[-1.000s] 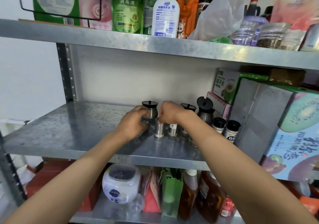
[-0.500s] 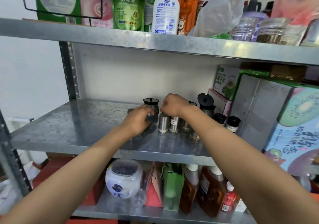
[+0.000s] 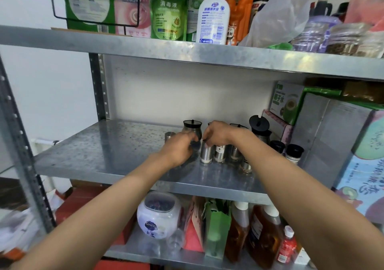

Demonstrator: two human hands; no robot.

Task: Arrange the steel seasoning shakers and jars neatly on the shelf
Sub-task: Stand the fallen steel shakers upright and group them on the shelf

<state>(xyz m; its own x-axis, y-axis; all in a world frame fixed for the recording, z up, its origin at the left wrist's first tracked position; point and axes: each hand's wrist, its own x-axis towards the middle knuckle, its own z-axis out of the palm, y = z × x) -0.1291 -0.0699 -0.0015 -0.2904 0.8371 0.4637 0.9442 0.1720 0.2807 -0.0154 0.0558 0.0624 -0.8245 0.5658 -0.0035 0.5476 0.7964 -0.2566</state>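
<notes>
Shakers [image 3: 214,154] crowd mid-shelf [image 3: 108,151] in a tight row, your right hand [image 3: 217,133] curled over their tops, left hand [image 3: 180,148] curled beside the jar [image 3: 192,128], grip hidden; one sideways nudge likely topples neighbours like dominoes.

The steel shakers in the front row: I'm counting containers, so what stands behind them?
Behind the steel shakers stand dark-lidded jars, one more at the right. The right hand covers the middle, so any others there cannot be seen.
</notes>
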